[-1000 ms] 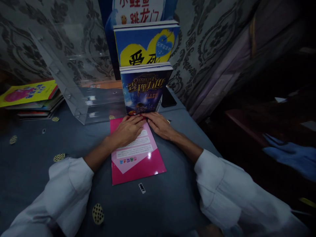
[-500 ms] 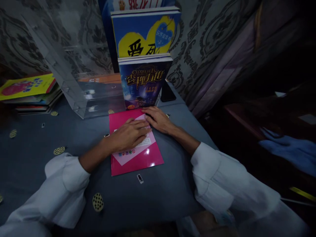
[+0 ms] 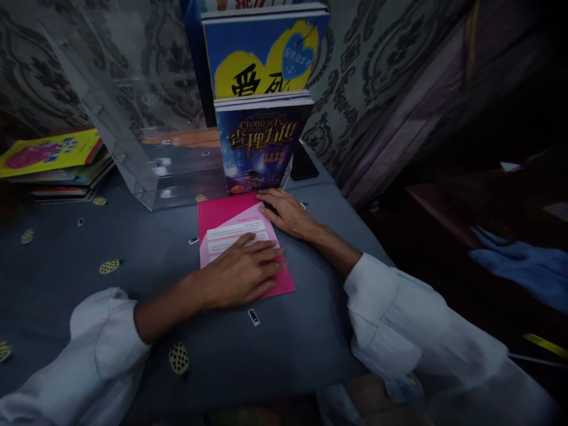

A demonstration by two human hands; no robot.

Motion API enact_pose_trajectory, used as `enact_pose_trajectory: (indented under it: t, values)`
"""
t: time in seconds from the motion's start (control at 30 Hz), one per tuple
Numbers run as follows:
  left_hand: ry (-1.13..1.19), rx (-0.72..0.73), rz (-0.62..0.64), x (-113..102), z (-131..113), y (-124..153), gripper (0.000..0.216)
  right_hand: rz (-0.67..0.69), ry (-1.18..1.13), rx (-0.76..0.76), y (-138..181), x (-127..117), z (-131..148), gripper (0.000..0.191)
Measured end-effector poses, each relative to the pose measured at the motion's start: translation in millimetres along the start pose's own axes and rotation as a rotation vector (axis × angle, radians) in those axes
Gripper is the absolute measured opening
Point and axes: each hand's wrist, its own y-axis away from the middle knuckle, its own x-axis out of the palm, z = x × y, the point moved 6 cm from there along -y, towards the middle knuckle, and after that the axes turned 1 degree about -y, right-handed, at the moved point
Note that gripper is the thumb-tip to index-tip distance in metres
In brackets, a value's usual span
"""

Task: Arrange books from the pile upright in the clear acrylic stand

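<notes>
A pink book (image 3: 213, 216) with white text boxes on its cover lies flat on the blue-grey tablecloth (image 3: 310, 331). Across its lower half rests my left hand (image 3: 246, 269), fingers stretched toward the right edge and holding nothing. My right hand (image 3: 286, 213) lies at the upper right corner of the book, fingers extended over its top edge. Just behind the fingertips stands a dark blue book (image 3: 261, 142) with gold lettering, at the front of a stepped row. Behind it rises a blue book with a yellow heart (image 3: 239, 62).
A clear acrylic rack (image 3: 142, 183) stands left of the upright books. Further left is a stack of books with a yellow one (image 3: 53, 151) on top. A black phone (image 3: 304, 164) lies behind my right hand. The table's right edge slants past my right forearm.
My left hand has slid down the pink book toward me, uncovering the text boxes on its upper part. My right hand stays at the top corner. The view has shifted slightly.
</notes>
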Motion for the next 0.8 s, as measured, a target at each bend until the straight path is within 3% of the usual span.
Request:
enact_pose_trajectory:
  t: [0.17, 0.4, 0.8]
  values:
    - [0.016, 0.039, -0.018, 2, -24, 11, 0.039, -0.013, 0.041, 0.0, 1, 2, 3, 0.044]
    - [-0.038, 0.036, -0.061, 8, -25, 16, 0.035, -0.07, 0.174, 0.044, 12, 0, 19, 0.037]
    - [-0.069, 0.088, -0.182, 2, -30, 19, 0.031, 0.012, 0.121, -0.098, 117, -15, 73, 0.044]
